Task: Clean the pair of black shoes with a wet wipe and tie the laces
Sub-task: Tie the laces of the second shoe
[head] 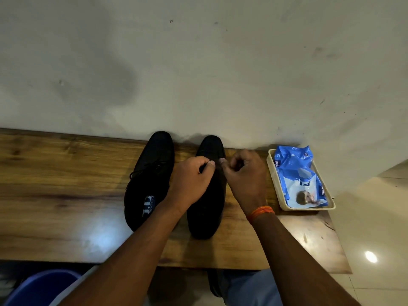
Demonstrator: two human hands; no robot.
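Head view: two black shoes stand side by side on a wooden table (66,184), toes against the wall (198,62). Right shoe (206,208) is the reference. Left shoe (150,173) sits just beside it, on its left, with laces (143,171) lying loose over the vamp and a blue-and-white insole label showing at the heel opening. Left hand (192,180) is over the lace area of the right shoe, fingers curled, thumb and forefinger pinching a dark lace end. Right hand (245,175) is at the same height, just right of the left hand, fingers curled with fingertips pinched together at the shoe's lacing; the lace itself is hard to make out against the black upper. An orange thread band (261,212) circles the right wrist. Right of the right shoe, a cream plastic tray (270,173) holds a blue wet wipe pack (300,180), lying flat inside it. A blue plastic tub (42,286) shows below the table's near edge, left of both shoes.
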